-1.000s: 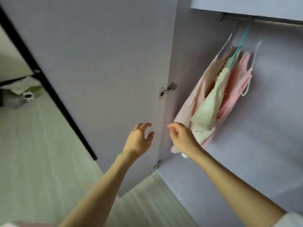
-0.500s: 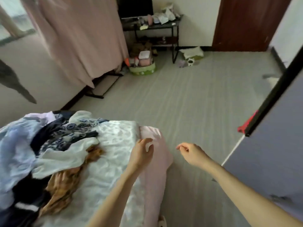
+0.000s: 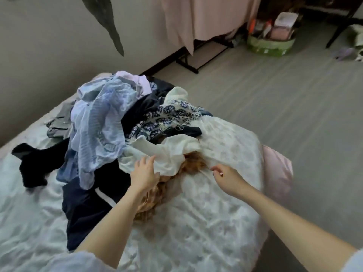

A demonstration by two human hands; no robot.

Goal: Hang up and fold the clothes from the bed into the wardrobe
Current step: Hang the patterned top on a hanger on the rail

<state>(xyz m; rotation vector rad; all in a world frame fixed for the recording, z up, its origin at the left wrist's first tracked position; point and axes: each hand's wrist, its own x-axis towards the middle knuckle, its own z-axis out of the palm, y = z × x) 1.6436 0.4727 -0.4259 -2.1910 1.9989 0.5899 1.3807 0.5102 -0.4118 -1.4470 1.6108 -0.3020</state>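
**Most of the pile still waiting on the bed**

While the wardrobe itself lay out of view, the bed (image 3: 206, 222) took up most of the picture, and on its white cover the heap of clothes (image 3: 117, 122) remained large and unsorted. Judged from that, the bulk of the task was left: nothing on the bed looked folded, and many garments were tangled together. A pale blue sheer garment (image 3: 98, 124) lay draped over the top of the heap, dark navy pieces (image 3: 86, 205) spread beneath it toward the near side, and a blue-and-white patterned scarf (image 3: 167, 118) sat toward the far edge. At the front of the pile a cream garment (image 3: 172, 152) lay across a rust-orange piece (image 3: 194, 163).

The left hand (image 3: 144, 176) rested with spread fingers at the cream garment's near edge, touching but not gripping it. The right hand (image 3: 227, 179) hovered just beside the orange piece, fingers loosely curled and holding nothing. The cream garment seemed the likely next pick.
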